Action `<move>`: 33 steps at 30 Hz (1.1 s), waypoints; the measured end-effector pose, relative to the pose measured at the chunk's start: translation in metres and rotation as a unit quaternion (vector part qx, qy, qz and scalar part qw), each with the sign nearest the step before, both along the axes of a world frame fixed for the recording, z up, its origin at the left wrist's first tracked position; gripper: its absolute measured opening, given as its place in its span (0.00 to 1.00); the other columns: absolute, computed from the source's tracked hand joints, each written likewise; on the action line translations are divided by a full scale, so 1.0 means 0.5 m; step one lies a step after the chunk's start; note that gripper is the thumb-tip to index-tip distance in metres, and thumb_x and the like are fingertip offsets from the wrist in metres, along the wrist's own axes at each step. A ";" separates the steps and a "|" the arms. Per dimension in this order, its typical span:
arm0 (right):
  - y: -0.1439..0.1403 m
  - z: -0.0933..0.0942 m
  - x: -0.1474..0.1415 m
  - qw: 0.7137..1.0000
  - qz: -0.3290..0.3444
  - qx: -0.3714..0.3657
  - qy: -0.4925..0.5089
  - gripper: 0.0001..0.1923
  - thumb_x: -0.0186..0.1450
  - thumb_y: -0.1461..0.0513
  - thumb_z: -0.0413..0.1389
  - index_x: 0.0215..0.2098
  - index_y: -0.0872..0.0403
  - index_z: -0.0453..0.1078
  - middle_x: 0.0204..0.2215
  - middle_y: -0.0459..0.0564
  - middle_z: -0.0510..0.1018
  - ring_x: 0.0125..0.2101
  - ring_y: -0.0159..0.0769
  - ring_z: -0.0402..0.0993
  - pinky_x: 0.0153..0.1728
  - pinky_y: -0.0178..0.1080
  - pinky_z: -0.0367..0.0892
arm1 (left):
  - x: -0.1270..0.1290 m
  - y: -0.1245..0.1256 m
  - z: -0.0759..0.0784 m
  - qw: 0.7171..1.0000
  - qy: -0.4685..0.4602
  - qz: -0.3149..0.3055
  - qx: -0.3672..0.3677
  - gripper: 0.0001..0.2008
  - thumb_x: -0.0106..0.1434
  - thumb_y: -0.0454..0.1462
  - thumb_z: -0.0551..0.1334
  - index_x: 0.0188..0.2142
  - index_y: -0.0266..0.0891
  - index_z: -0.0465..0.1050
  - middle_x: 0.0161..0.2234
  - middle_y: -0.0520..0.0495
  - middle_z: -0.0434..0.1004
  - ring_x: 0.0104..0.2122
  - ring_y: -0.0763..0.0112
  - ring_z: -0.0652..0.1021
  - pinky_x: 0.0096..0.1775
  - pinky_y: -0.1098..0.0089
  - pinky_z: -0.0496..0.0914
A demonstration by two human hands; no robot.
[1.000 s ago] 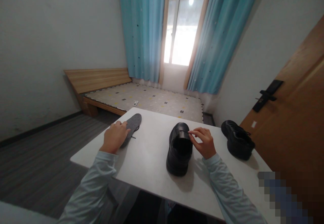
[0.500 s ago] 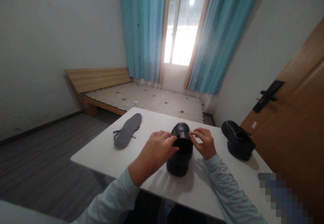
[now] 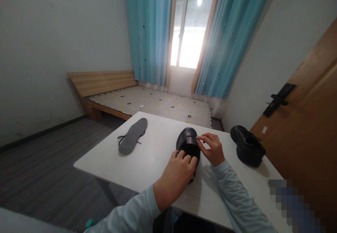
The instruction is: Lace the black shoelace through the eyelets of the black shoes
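A black leather shoe [image 3: 187,140] stands on the white table [image 3: 155,162], toe pointing away from me. My left hand [image 3: 178,175] covers its heel end, fingers curled over the opening. My right hand [image 3: 212,148] pinches the shoe's tongue at the right side of the opening. A grey insole [image 3: 133,135] lies flat at the table's left, with a black lace [image 3: 121,138] under its near end. A second black shoe [image 3: 246,145] sits at the right edge of the table.
Beyond the table is a low wooden bed [image 3: 147,101] with a patterned mat. Blue curtains [image 3: 150,29] frame a bright window. A wooden door [image 3: 308,120] with a black handle stands close on the right. Grey floor lies to the left.
My left hand left the insole, crossed to the right and now rests on the heel end of the near shoe. My right hand stayed on the tongue.
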State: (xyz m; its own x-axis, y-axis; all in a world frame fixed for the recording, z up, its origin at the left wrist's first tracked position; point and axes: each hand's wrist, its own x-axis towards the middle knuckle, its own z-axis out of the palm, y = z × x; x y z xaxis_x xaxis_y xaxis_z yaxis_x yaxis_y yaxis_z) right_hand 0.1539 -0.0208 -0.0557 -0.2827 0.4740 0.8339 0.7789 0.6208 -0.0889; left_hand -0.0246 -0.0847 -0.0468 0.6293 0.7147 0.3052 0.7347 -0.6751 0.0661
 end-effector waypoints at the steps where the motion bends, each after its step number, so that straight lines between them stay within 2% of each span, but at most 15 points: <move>1: 0.000 0.000 0.000 1.000 -0.001 0.000 -0.001 0.04 0.61 0.65 0.55 0.32 0.53 0.72 0.27 0.47 0.74 0.29 0.34 0.69 0.38 0.41 0.61 | 0.000 0.001 0.002 1.000 -0.001 -0.001 -0.005 0.19 0.51 0.40 0.67 0.39 0.37 0.65 0.36 0.46 0.74 0.41 0.58 0.71 0.42 0.57 0.65; 10: -0.005 0.001 -0.001 1.000 -0.006 -0.001 -0.012 0.04 0.61 0.65 0.54 0.32 0.53 0.72 0.26 0.48 0.75 0.29 0.34 0.69 0.37 0.41 0.61 | -0.007 0.006 0.013 1.000 -0.006 -0.012 -0.018 0.17 0.50 0.38 0.68 0.38 0.37 0.66 0.35 0.47 0.76 0.39 0.59 0.72 0.41 0.59 0.67; 19: -0.004 -0.002 0.002 1.000 -0.010 0.007 -0.009 0.07 0.62 0.65 0.52 0.36 0.55 0.71 0.27 0.48 0.75 0.30 0.35 0.69 0.37 0.41 0.60 | -0.032 0.013 0.027 0.999 -0.029 -0.006 -0.030 0.11 0.55 0.36 0.64 0.39 0.40 0.68 0.36 0.49 0.75 0.41 0.63 0.70 0.42 0.63 0.66; 27: -0.005 -0.002 0.004 1.000 -0.020 0.006 0.000 0.08 0.63 0.66 0.51 0.37 0.55 0.71 0.26 0.47 0.75 0.28 0.34 0.69 0.38 0.41 0.60 | -0.065 0.022 0.025 0.998 -0.054 0.008 -0.037 0.14 0.55 0.36 0.64 0.42 0.43 0.69 0.38 0.50 0.74 0.43 0.66 0.68 0.42 0.67 0.67; 33: -0.006 -0.002 0.004 1.000 -0.020 0.003 0.001 0.08 0.63 0.66 0.51 0.38 0.54 0.71 0.26 0.46 0.74 0.27 0.33 0.69 0.38 0.41 0.59 | -0.111 0.031 0.029 0.996 -0.082 0.036 -0.016 0.16 0.56 0.35 0.64 0.45 0.44 0.69 0.39 0.48 0.74 0.45 0.65 0.67 0.42 0.67 0.68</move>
